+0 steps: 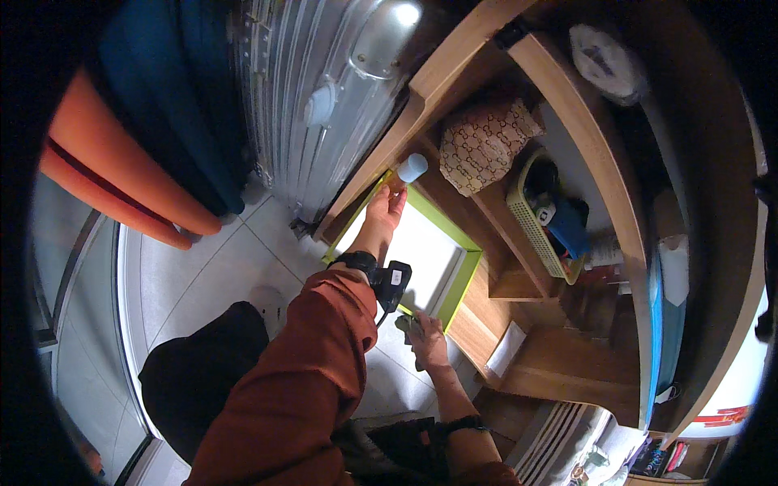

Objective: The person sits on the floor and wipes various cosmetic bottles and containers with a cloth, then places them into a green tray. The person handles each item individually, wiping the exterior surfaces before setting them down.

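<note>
My left hand (384, 209) is closed around a small bottle with a pale blue cap (414, 166), over the far corner of a shallow box or tray. Amber colour shows in the bottle's body, which my fingers partly cover. Lime green walls (467, 280) and a bright white bottom (419, 252) make up this tray, which sits at the wooden shelf unit. By its near edge, my right hand (429, 341) grips a crumpled grey-green cloth (408, 327). The cloth's lower part hangs below the fingers.
Right of the tray, wooden shelves (529, 358) hold a patterned bag (483, 146) and a yellow-green basket (535, 225) of small items. Clear corrugated plastic (292, 103) stands at the upper left, beside orange and dark blue hanging fabric (127, 164). Pale floor tiles (213, 273) lie below.
</note>
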The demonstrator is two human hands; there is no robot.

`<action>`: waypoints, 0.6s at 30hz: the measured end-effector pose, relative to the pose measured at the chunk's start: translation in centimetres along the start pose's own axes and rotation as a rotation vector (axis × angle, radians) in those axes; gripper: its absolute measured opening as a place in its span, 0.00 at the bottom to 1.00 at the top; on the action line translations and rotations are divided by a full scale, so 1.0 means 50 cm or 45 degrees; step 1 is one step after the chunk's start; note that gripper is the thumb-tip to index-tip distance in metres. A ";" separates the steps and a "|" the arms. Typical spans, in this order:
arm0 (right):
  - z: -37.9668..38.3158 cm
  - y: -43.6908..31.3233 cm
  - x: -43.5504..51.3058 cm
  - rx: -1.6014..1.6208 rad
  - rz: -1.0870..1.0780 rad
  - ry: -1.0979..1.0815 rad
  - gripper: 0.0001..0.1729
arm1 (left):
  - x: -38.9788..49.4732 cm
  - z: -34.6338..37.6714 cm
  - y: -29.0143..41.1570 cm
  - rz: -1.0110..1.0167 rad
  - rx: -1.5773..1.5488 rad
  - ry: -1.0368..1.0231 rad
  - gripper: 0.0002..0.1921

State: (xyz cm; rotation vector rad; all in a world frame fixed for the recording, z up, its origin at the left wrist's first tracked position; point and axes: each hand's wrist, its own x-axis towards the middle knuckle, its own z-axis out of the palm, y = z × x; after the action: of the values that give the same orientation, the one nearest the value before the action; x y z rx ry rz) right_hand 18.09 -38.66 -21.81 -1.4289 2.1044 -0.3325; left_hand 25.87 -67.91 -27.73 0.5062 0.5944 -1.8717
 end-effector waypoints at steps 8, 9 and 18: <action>-0.012 -0.015 -0.005 0.236 0.124 0.024 0.31 | -0.028 0.000 0.010 -0.069 0.273 -0.024 0.16; -0.018 -0.022 -0.014 0.261 0.031 0.105 0.30 | -0.044 0.003 0.016 -0.064 0.387 -0.025 0.16; -0.167 -0.063 -0.179 0.928 0.162 0.189 0.24 | -0.369 0.033 -0.042 -0.449 0.943 -0.351 0.14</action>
State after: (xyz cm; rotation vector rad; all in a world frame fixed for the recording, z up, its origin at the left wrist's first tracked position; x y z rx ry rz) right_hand 18.07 -32.69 -10.70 -0.8515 1.8693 -1.0510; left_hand 30.27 -54.92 -15.11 0.6226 -0.2373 -2.4363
